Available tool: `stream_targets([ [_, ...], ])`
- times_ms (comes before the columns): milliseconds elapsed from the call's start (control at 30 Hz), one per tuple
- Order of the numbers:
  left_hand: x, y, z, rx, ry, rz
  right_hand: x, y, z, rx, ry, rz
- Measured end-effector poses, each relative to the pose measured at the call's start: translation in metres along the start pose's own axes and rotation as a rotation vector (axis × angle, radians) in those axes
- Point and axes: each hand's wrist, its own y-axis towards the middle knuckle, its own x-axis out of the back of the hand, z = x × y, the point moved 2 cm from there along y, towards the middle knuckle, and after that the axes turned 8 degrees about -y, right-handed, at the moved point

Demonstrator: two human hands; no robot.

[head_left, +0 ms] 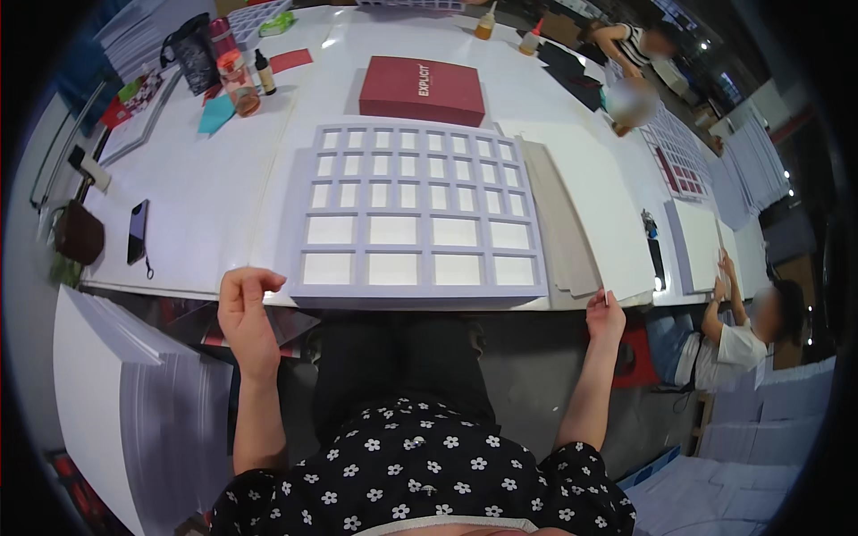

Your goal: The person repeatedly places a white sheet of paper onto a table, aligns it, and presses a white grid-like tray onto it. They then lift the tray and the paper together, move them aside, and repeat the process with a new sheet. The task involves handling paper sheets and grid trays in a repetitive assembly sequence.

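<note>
A pale lavender tray point(376, 214) divided into many small white-bottomed compartments lies flat on the table in front of me. At the table's front edge, just left of the tray, my left hand point(248, 313) is loosely closed, and I see nothing in its fingers. To the right of the tray, a white board point(585, 201) overlaps greyish-beige boards point(556, 228). My right hand point(606, 317) pinches the near edge of the white board between thumb and fingers.
Beyond the tray sits a dark red box point(421, 91). A phone point(138, 232) and bottles point(239, 85) are on the left. Tall stacked white sheets point(134, 402) stand below the table at left. Two people work at right, one handling a white board point(693, 246).
</note>
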Motion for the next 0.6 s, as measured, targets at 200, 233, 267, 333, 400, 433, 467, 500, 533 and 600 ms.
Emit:
stream_targets([
  [200,-0.001,0.015,0.004,0.188,-0.097,0.139,-0.048,-0.019,0.009,-0.091,-0.009,0.215],
  [233,-0.002,0.019,0.006,0.224,-0.108,0.167,-0.058,-0.028,0.009,-0.111,-0.035,0.294],
  [267,-0.005,0.023,0.007,0.261,-0.124,0.194,-0.071,-0.039,0.011,-0.127,-0.062,0.372],
  [333,-0.013,0.030,0.001,0.351,-0.193,0.166,-0.104,-0.070,0.010,-0.070,-0.253,0.462],
  [400,-0.013,0.041,0.002,0.448,-0.278,0.113,-0.136,-0.103,0.014,-0.007,-0.428,0.518],
  [433,-0.013,0.047,0.005,0.495,-0.323,0.069,-0.137,-0.103,0.014,0.025,-0.546,0.569],
  [467,-0.017,0.050,0.011,0.547,-0.367,0.036,-0.139,-0.105,0.014,0.040,-0.603,0.609],
  [500,-0.016,0.050,0.014,0.541,-0.353,0.067,-0.144,-0.109,0.012,0.056,-0.659,0.645],
  [533,-0.009,0.052,0.012,0.539,-0.334,0.105,-0.147,-0.110,0.007,0.067,-0.710,0.674],
  [600,0.004,0.056,0.009,0.561,-0.316,0.195,-0.164,-0.107,0.000,0.250,-0.799,0.694],
])
